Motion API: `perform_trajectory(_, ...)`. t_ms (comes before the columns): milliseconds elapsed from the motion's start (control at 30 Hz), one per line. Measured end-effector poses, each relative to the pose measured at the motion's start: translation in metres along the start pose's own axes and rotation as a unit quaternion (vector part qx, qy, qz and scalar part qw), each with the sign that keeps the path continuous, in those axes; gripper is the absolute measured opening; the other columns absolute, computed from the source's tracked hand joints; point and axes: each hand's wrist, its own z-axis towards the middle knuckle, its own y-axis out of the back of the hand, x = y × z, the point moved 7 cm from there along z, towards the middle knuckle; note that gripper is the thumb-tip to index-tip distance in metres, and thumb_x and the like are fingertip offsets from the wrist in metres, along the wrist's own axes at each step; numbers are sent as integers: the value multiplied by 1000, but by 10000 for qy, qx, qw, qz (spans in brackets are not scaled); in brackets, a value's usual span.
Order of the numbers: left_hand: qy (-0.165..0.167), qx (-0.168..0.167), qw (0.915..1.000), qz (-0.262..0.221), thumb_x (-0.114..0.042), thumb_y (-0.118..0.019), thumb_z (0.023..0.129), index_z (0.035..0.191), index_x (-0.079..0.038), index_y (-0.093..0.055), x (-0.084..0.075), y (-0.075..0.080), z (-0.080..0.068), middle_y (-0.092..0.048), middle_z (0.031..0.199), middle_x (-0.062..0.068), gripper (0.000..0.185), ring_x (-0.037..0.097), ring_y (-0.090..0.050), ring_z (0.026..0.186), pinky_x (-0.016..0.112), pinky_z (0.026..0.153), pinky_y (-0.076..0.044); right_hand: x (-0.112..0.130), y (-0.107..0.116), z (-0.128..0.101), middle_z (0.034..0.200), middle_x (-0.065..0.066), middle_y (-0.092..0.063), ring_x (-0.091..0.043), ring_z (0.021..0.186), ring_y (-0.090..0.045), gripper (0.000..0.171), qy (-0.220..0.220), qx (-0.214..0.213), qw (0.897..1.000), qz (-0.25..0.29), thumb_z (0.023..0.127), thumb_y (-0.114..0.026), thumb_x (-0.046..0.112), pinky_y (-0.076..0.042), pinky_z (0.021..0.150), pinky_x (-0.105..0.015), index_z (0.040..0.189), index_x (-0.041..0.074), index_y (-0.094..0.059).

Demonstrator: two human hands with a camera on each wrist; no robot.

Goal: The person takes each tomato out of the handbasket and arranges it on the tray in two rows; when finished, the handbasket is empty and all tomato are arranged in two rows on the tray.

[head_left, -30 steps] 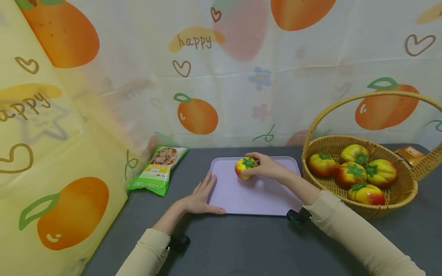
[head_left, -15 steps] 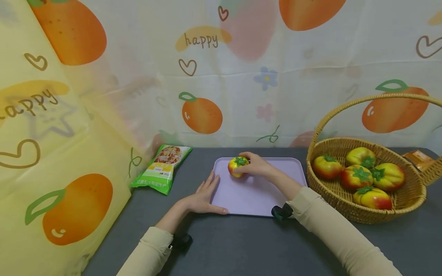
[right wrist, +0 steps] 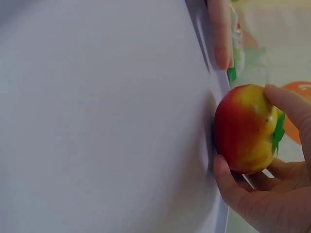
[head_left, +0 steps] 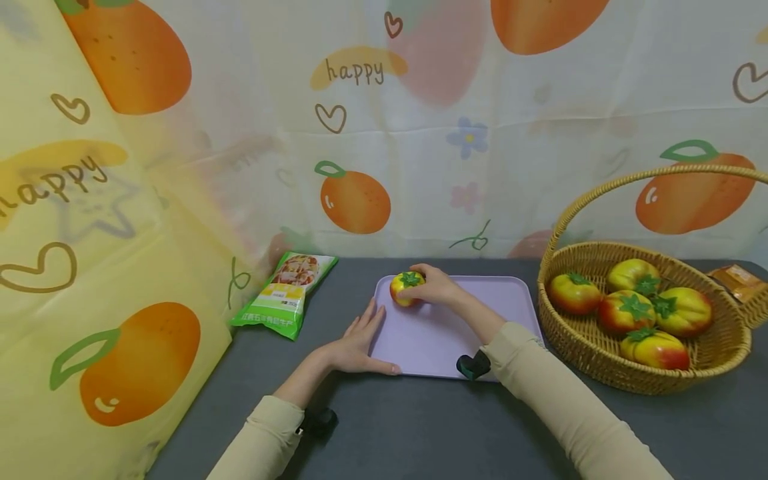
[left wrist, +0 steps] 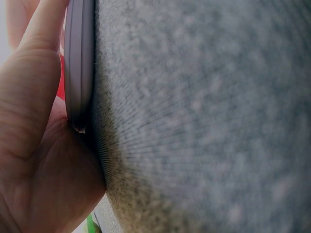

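A red-and-yellow tomato point(head_left: 405, 291) with a green leafy top is at the back left corner of the lilac tray point(head_left: 474, 333). My right hand point(head_left: 441, 288) grips it between thumb and fingers. In the right wrist view the tomato point(right wrist: 245, 128) is close to the tray's surface; whether it touches, I cannot tell. Fairly straight fingers of my left hand point(head_left: 354, 347) lie along the tray's left edge, the thumb at its near edge. The left wrist view shows that hand point(left wrist: 43, 145) against the tray's rim point(left wrist: 80, 58).
On the right stands a wicker basket point(head_left: 600, 360) with a tall handle, holding several similar tomatoes point(head_left: 627, 312). A green-and-white food packet point(head_left: 285, 293) lies left of the tray. Behind the basket is a brown packet point(head_left: 737, 281). A printed curtain closes off the back and left.
My right hand has carried the tomato leftward over the tray, toward its back left corner. The left hand has stayed at the tray's edge. The head view has shifted slightly.
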Motion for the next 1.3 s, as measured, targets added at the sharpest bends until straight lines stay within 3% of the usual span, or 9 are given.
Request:
perform_trajectory(700, 83, 51, 10000, 19, -60, -73, 78, 157, -11, 1, -6, -3, 5, 22, 160, 11, 119, 32, 11, 147, 53, 116, 2, -9, 4, -2, 139, -20, -49, -32, 120, -49, 75, 7, -248, 9993, 264, 85, -75, 35, -40, 103, -45, 144, 1, -43)
perform_trajectory(933, 84, 21, 10000, -2, -61, -73, 77, 157, -10, 0, -7, -2, 4, 22, 160, 11, 120, 32, 10, 147, 53, 116, 2, -14, 5, -4, 142, -20, -47, -33, 122, -50, 73, -43, -106, 9960, 892, 86, -75, 30, -52, 90, -40, 145, 2, -41)
perform_trajectory(1300, 202, -35, 9998, 33, -62, -73, 76, 157, -11, 0, 2, -1, 1, 22, 160, 10, 121, 32, 8, 147, 53, 116, 2, -15, 20, -24, 148, -17, -42, -35, 131, -43, 73, -50, -24, 9896, 1439, 85, -76, 25, -50, 93, -41, 146, 4, -41)
